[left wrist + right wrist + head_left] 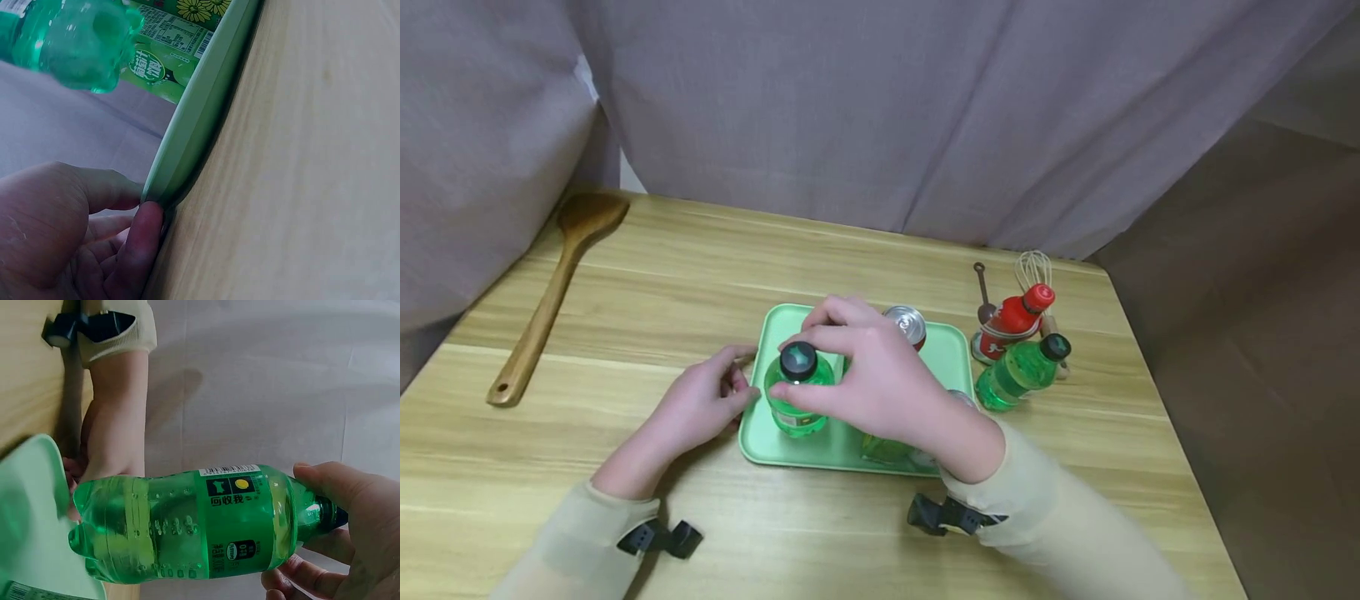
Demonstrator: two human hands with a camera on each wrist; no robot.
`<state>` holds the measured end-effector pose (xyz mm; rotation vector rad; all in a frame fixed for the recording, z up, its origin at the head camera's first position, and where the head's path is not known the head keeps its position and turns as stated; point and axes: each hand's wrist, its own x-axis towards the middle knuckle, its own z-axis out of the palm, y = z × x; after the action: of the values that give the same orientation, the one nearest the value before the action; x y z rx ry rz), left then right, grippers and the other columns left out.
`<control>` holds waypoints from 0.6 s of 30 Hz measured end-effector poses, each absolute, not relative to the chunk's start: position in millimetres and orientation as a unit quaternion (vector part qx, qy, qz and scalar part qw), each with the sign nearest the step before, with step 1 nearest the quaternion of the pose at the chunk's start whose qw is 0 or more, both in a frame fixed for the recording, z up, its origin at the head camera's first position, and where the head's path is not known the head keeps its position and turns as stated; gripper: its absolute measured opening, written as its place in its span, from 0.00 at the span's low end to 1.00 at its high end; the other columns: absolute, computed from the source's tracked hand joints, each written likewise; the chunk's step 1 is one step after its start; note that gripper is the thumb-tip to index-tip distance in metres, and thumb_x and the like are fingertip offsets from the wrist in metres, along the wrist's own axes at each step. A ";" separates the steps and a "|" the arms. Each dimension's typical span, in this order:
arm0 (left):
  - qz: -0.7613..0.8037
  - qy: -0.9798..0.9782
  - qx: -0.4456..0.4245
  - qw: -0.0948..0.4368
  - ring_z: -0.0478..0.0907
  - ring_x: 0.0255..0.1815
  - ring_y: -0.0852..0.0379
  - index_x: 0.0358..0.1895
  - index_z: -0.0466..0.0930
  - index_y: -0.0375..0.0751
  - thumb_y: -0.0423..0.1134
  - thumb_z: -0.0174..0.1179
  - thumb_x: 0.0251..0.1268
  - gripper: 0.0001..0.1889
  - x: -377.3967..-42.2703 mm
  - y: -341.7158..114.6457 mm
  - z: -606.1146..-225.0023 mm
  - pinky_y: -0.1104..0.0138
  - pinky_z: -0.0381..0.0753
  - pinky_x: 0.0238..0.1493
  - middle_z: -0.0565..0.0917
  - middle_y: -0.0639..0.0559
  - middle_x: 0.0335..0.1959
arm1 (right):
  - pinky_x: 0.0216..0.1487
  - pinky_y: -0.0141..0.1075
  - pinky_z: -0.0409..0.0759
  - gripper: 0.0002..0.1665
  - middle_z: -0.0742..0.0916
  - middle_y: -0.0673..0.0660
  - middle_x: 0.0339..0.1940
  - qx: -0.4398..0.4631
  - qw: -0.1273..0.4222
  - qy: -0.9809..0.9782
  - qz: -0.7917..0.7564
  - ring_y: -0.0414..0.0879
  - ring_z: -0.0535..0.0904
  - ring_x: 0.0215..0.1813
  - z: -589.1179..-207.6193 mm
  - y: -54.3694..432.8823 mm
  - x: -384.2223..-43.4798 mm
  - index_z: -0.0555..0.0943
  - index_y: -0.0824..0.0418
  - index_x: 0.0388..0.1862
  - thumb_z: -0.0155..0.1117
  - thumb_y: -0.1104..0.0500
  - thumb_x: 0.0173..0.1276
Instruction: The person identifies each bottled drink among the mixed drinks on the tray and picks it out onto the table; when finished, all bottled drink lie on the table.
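Note:
A green plastic drink bottle (801, 417) with a black cap stands upright over the left part of a light green tray (842, 457). My right hand (880, 367) grips it round the neck, just under the cap. In the left wrist view the bottle's base hangs apart from the tray. My left hand (700, 404) pinches the tray's left rim between thumb and fingers. On the tray are a drink can (906, 321) with a silver top and a green printed pack (162, 56), partly hidden by my right hand and forearm.
Right of the tray stand a red-capped bottle (1011, 323) and another green bottle (1018, 375). Behind them lie a whisk (1033, 268) and a small dark spoon (985, 300). A wooden spatula (553, 304) lies at the far left. A grey curtain (820, 108) hangs behind the table.

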<state>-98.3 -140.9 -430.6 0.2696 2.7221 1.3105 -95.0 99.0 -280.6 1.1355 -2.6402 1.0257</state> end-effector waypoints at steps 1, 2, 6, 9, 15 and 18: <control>0.431 0.896 0.087 0.055 0.76 0.28 0.57 0.71 0.71 0.36 0.35 0.65 0.68 0.29 -98.3 -140.9 -430.4 0.66 0.78 0.32 0.79 0.51 0.32 | 0.47 0.31 0.79 0.16 0.82 0.45 0.43 0.374 0.047 -0.863 0.335 0.38 0.76 0.50 -281.7 100.2 -92.4 0.92 0.52 0.41 0.83 0.46 0.56; 0.431 0.897 0.086 0.055 0.76 0.28 0.57 0.71 0.71 0.36 0.35 0.65 0.68 0.29 -98.4 -140.8 -430.3 0.66 0.78 0.32 0.80 0.51 0.32 | 0.48 0.30 0.79 0.17 0.82 0.45 0.44 0.377 0.049 -0.863 0.334 0.38 0.76 0.50 -282.8 101.4 -90.0 0.92 0.51 0.41 0.83 0.46 0.56; 0.434 0.895 0.084 0.056 0.76 0.28 0.57 0.71 0.71 0.36 0.34 0.65 0.68 0.29 -98.0 -140.7 -430.2 0.67 0.78 0.30 0.80 0.51 0.32 | 0.49 0.28 0.79 0.18 0.83 0.44 0.44 0.390 0.058 -0.858 0.330 0.37 0.77 0.51 -286.7 107.0 -80.3 0.92 0.51 0.42 0.83 0.46 0.55; 0.439 0.893 0.085 0.056 0.76 0.28 0.57 0.71 0.71 0.35 0.34 0.65 0.67 0.29 -97.6 -140.7 -430.5 0.68 0.78 0.29 0.80 0.50 0.32 | 0.48 0.27 0.78 0.18 0.83 0.43 0.43 0.400 0.063 -0.851 0.335 0.35 0.77 0.49 -289.5 112.2 -73.7 0.92 0.51 0.43 0.84 0.47 0.55; 0.450 0.887 0.082 0.061 0.76 0.27 0.56 0.72 0.70 0.35 0.33 0.65 0.68 0.30 -97.3 -140.3 -430.3 0.68 0.79 0.25 0.80 0.49 0.32 | 0.47 0.28 0.78 0.18 0.82 0.44 0.44 0.405 0.063 -0.846 0.340 0.36 0.77 0.49 -294.0 126.1 -57.9 0.91 0.51 0.44 0.84 0.48 0.55; 0.452 0.886 0.080 0.065 0.76 0.27 0.56 0.72 0.69 0.34 0.33 0.65 0.68 0.30 -97.0 -140.1 -429.6 0.67 0.80 0.24 0.80 0.49 0.33 | 0.47 0.29 0.79 0.19 0.83 0.44 0.44 0.410 0.075 -0.843 0.339 0.38 0.77 0.49 -296.1 134.4 -49.6 0.91 0.51 0.44 0.84 0.48 0.55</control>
<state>-97.0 -140.1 -429.6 0.2421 2.6745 1.3631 -49.6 134.4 -296.1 1.2316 -2.5307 1.0164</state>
